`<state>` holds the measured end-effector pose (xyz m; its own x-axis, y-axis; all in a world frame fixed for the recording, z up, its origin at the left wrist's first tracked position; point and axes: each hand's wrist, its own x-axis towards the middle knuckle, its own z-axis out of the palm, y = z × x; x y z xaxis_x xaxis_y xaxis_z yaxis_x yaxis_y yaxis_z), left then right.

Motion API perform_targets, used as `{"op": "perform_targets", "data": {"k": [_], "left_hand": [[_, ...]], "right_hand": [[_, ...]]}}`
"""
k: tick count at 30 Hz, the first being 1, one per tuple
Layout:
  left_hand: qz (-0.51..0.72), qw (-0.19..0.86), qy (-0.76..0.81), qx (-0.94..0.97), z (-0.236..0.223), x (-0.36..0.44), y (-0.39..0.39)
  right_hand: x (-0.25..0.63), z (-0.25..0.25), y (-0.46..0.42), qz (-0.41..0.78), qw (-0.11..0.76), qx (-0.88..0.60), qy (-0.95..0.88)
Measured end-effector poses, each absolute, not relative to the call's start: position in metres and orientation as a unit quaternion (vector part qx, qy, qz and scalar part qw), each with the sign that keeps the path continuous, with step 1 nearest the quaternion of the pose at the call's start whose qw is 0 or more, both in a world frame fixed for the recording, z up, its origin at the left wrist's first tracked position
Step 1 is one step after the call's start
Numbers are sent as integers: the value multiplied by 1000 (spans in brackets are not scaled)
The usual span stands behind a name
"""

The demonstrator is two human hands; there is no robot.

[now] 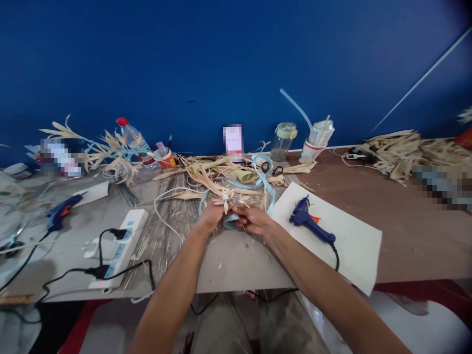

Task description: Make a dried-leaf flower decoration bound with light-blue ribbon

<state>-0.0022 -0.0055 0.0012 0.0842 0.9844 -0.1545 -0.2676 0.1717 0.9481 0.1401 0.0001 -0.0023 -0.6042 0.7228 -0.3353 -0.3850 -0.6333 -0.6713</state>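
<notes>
Near the middle of the table, my left hand (213,217) is closed round the lower part of a pale flower (222,200) that looks made of dried husk. My right hand (254,219) meets it from the other side, fingers bent on a light blue ribbon (230,222) just under the petals. The fingertips of both hands nearly touch, and the flower's stem is hidden behind them. Beyond my hands lie loose dried husks (201,172) and black-handled scissors (272,168), with more blue ribbon looping beside them.
A blue glue gun (311,221) rests on white paper (354,246) at right; another glue gun (62,211) lies left. A power strip (123,246) with black cords and thin wires (165,231) sits left of my arms. Behind stand a bottle (133,140), a jar (283,142) and a cup (310,152).
</notes>
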Motion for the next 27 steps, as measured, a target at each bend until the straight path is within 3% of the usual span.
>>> {"op": "perform_targets", "data": {"k": [14,24,27], "left_hand": [[538,619,471,327,11,-4,-3],[533,614,474,338,11,-4,-4],[532,617,476,329,15,-2,-5]], "right_hand": [[143,1,3,886,277,-290,-233],[159,6,20,822,449,-290,-197],[162,10,20,804,466,-294,-225]]}}
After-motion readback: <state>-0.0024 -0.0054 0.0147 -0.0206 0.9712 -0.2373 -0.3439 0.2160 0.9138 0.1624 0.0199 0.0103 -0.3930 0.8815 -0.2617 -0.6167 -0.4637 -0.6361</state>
